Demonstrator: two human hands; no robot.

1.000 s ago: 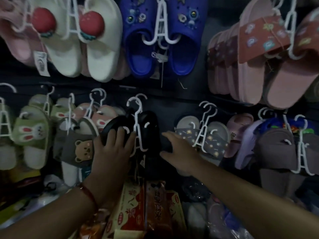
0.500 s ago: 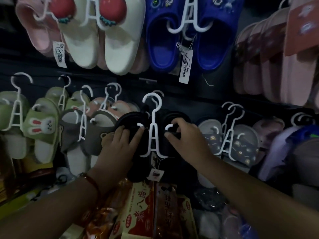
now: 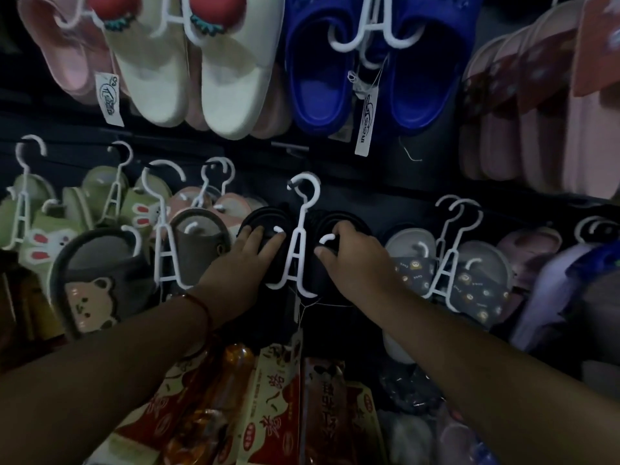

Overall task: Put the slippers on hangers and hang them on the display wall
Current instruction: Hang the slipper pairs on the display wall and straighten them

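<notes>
My left hand [image 3: 243, 266] lies with straight fingers flat on the left shoe of the black slippers [image 3: 265, 218], while my right hand [image 3: 357, 263] curls over the right shoe, thumb beneath, gripping it. The pair sits on a white hanger [image 3: 298, 233] whose hook is up against the dark display wall [image 3: 369, 182], between grey bear slippers [image 3: 90, 297] and grey patterned slippers [image 3: 476, 286], below blue clogs [image 3: 315, 85].

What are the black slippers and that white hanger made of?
The black slippers look like soft matte foam or rubber: dull, thick ridged rims, though it's dark. The white hanger looks like hard smooth plastic: thin, moulded, slightly shiny.
</notes>
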